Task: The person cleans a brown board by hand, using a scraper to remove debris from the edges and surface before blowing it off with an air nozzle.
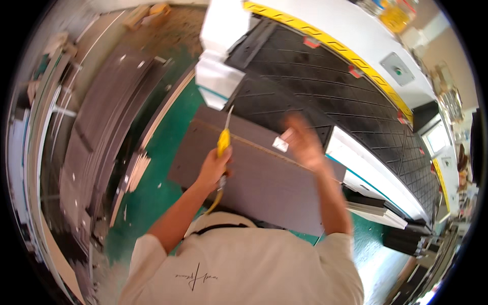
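Observation:
In my left hand (214,166) is a yellow air blow gun (223,142). My fingers wrap round its grip, and its thin nozzle points away from me, with a yellow hose (216,200) trailing down toward my body. In front of me lies a brown panel (264,185); a raw chipboard-coloured edge runs across it, with a further brown strip beyond. A small white label (279,144) sits near that edge. Just right of the label, my right hand (304,145) hovers over the brown surface, its fingers smeared by motion.
Beyond the panel stands a machine with a dark slatted bed (300,86) and a yellow marked strip (325,38). Stacks of brown boards (104,127) line the left side. Several pale strips (138,172) lie by the green floor (152,198). White-edged panels (376,213) stand at right.

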Demonstrator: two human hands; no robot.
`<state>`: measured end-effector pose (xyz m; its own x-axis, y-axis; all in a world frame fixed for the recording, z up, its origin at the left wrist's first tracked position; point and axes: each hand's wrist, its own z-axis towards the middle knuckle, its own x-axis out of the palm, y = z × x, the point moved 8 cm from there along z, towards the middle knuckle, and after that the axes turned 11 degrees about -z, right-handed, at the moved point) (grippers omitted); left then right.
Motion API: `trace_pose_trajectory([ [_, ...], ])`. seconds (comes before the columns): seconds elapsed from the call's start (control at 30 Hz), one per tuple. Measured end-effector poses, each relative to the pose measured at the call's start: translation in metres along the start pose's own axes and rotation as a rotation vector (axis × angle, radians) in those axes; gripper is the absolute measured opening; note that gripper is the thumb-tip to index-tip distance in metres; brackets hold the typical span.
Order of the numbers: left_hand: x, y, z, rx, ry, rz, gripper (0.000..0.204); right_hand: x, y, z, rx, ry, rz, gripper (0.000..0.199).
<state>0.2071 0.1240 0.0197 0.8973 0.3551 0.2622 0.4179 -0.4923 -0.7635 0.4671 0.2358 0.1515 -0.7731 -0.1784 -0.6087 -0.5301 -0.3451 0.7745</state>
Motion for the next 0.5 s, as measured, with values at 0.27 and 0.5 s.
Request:
trace_pose_trajectory([
  [0.27, -0.004, 0.016, -0.027, -0.176, 0.279, -0.498, 0.038, 0.262, 0.018, -0.063, 0.66, 0.003, 1.337, 0.046],
  [0.5, -0.066, -0.008, -0.061, 0.009, 0.437, -0.116, 0.041, 0.252, 0.039, -0.076, 0.733, 0.211, 0.622, 0.044],
])
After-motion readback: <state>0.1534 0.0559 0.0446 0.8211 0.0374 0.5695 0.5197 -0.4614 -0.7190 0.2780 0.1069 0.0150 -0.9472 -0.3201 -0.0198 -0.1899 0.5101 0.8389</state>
